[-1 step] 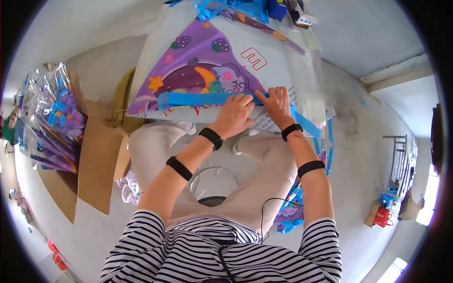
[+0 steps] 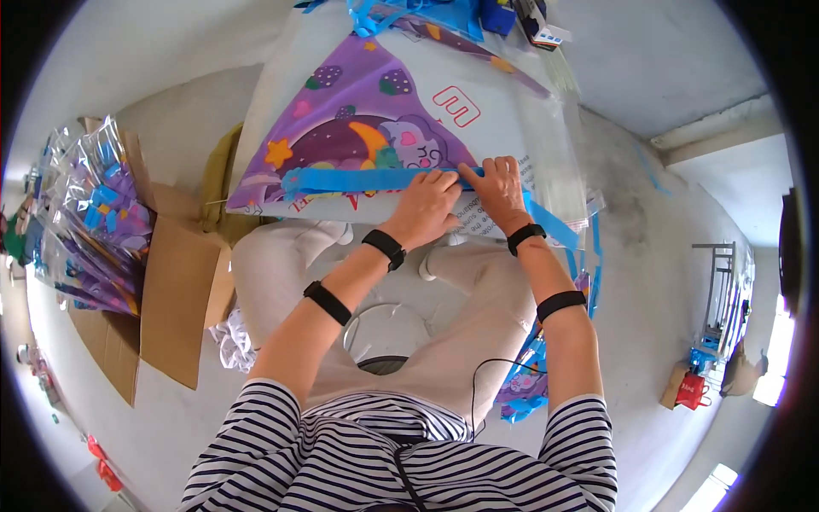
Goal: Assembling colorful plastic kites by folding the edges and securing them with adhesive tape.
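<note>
A purple triangular kite [image 2: 341, 107] with cartoon prints lies flat on the white board-like work surface [image 2: 478, 68] before me. Along its near edge runs a blue fabric strip [image 2: 358, 179], bunched at its left end. My left hand [image 2: 424, 205] presses down on that strip with bent fingers, pinching it near the kite's right corner. Close beside it, my right hand [image 2: 502, 194] has thumb and fingers closed on the same strip. Past my right hand the blue band hangs over the work surface's near right edge. What lies under my fingertips is hidden.
On the left stands an open cardboard box [image 2: 183, 299] beside clear-wrapped purple kites [image 2: 107, 226]. Blue strips and small boxes [image 2: 537, 24] sit at the far edge. Thin clear rods [image 2: 559, 154] lie along the right side. More kite material [image 2: 522, 384] is by my right leg.
</note>
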Tool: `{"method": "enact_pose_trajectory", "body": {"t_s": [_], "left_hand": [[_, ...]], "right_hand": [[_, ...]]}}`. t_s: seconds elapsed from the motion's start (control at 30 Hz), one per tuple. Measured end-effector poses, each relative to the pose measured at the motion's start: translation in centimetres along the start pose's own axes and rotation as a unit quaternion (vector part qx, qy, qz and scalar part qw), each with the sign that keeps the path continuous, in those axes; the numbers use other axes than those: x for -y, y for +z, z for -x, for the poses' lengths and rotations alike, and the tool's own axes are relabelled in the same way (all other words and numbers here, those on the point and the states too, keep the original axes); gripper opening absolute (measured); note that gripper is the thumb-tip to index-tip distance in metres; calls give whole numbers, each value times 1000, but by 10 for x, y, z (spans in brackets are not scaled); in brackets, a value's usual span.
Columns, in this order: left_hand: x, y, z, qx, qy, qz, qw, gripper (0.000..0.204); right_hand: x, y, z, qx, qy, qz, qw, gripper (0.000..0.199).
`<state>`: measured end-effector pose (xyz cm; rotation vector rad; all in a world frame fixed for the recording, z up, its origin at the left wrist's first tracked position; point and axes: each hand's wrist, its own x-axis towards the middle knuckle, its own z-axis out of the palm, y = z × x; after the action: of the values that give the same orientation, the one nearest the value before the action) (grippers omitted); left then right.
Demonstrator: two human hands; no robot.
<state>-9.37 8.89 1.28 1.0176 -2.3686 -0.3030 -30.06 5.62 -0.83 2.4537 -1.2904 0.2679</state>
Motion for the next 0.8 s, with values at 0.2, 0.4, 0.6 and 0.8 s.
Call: {"method": "enact_pose_trajectory", "body": {"t_s": [0.2, 0.4, 0.6, 0.8], "left_hand": [[-6, 18, -17, 90, -54, -34, 994, 63], [-10, 25, -26, 75, -58, -72, 993, 79], [-11, 31, -23, 67, -61, -61, 994, 84], [-14, 26, -25, 99, -80, -65, 990, 86]], "right_hand": [[-4, 1, 2, 24, 49, -44, 998, 54], [-14, -4, 0, 9, 100, -124, 987, 47], [-56, -8, 5, 127, 193, -211, 950, 44], [-91, -20, 4, 276, 209, -201, 916, 30]]}}
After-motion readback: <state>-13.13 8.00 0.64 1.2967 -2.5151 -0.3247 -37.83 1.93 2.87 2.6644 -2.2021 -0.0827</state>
